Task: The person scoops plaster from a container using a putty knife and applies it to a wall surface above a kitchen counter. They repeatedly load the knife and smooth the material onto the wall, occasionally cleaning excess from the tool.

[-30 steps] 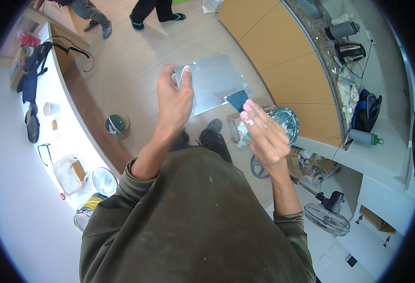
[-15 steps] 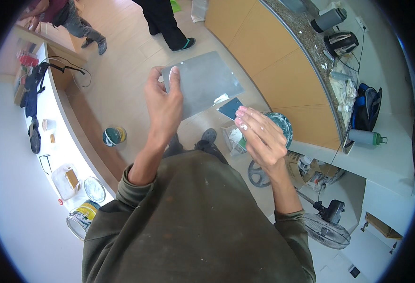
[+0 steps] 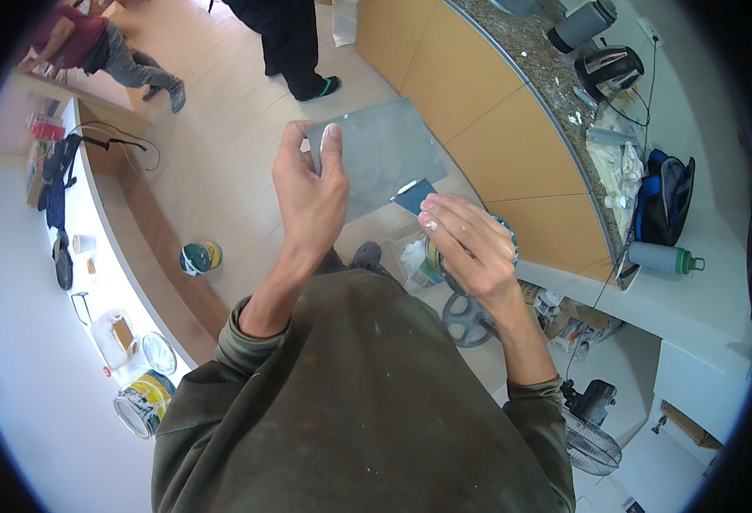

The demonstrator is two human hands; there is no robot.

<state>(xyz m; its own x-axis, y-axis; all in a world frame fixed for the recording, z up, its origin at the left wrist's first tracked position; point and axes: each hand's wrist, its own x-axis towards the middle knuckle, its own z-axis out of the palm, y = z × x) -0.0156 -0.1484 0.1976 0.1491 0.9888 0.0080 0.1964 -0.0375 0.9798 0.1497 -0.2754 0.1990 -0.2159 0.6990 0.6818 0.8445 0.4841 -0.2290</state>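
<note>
My left hand (image 3: 312,184) grips a thin grey rectangular plate (image 3: 376,154) by its left edge, thumb on top and fingers beneath. A small blue flat scraper blade (image 3: 416,197) is pinched in my right hand (image 3: 471,248), whose fingers lie over its near end. The scraper's far edge is at the plate's near right edge, with a white streak of putty (image 3: 404,190) along it; whether blade and plate touch is hard to tell. White smears mark my left thumb and right fingertips.
Paint buckets stand on the floor at left (image 3: 200,257) and behind my right hand. A curved white counter (image 3: 123,256) runs along the left. Right, a cluttered stone countertop (image 3: 555,85) tops tan cabinets. A standing fan (image 3: 594,440) is at lower right. Two people (image 3: 290,47) stand ahead.
My right hand has shifted slightly left, bringing the scraper to the plate's edge. The white putty that showed on the plate is now at the blade's edge. The whole view has turned slightly.
</note>
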